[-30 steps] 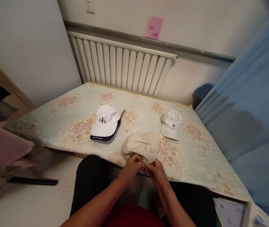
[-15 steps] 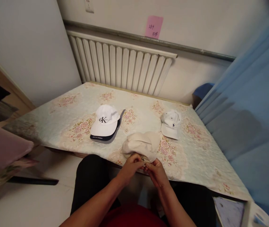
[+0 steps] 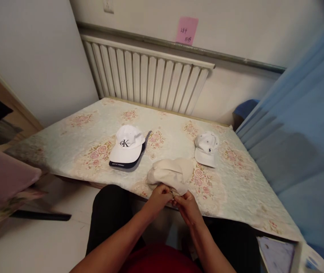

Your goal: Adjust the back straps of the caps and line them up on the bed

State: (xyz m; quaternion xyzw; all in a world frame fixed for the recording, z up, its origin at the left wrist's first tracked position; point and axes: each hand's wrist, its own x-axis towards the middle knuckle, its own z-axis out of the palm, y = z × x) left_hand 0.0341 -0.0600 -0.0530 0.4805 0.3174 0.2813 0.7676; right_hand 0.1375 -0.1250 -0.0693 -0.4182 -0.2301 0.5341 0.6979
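Note:
A beige cap (image 3: 169, 172) lies at the near edge of the mattress, its back toward me. My left hand (image 3: 161, 198) pinches the cap's near edge, where a small strap and buckle seem to be. Close beside it, my right hand (image 3: 188, 204) is also closed on that same edge, the fingertips of both hands almost touching. The fingers partly hide the strap. To the left sits a white cap with black letters (image 3: 128, 144), stacked on a dark cap (image 3: 125, 165) whose brim shows below. A smaller white cap (image 3: 206, 149) with a tiny dark logo rests on the right.
The flowered mattress (image 3: 162, 125) stretches before me, against a white radiator (image 3: 150, 77). A blue curtain (image 3: 301, 144) hangs along the right side. A pink-covered seat (image 3: 7, 178) stands at the left. An open drawer or box (image 3: 278, 254) is at the lower right.
The view has shifted very slightly. Both hands stay at the beige cap's near edge, with only small finger movement; the other caps have not moved.

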